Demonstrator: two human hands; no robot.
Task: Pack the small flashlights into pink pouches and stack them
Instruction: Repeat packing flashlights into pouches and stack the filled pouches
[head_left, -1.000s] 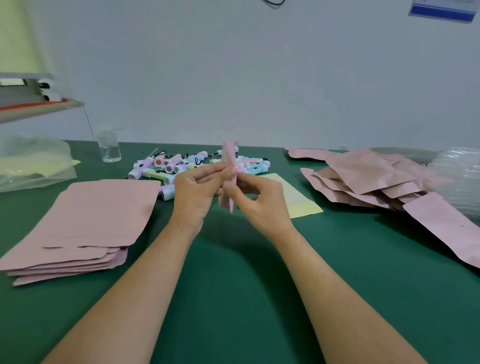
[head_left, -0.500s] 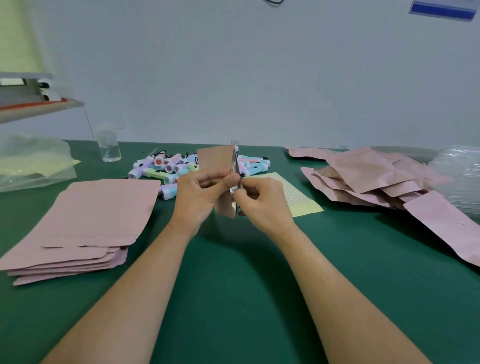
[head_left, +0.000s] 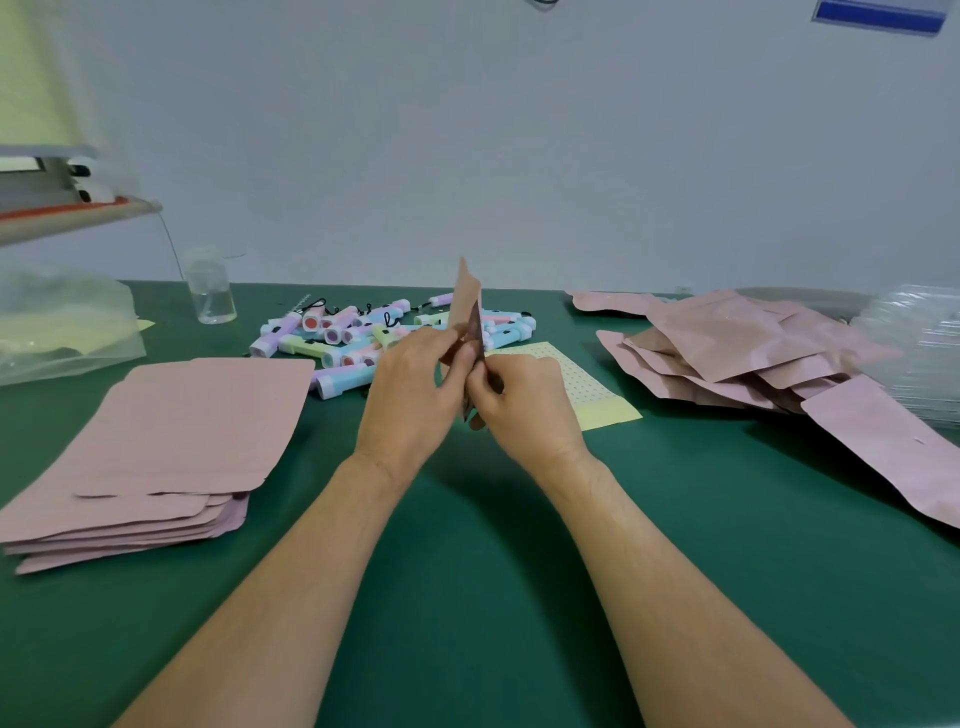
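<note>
I hold one pink pouch (head_left: 466, 299) upright and edge-on above the tabletop (head_left: 467, 545), just in front of the flashlights (head_left: 358, 338); the fingers of my left hand (head_left: 410, 395) and right hand (head_left: 524, 405) both pinch its lower part; I judge I am parting its mouth; whether a flashlight is inside, I cannot tell; next calls for one hand letting go to fetch one from the pile.

Packing workbench, green mat (head_left: 467, 597), pouch stacks (head_left: 156, 441)
</note>
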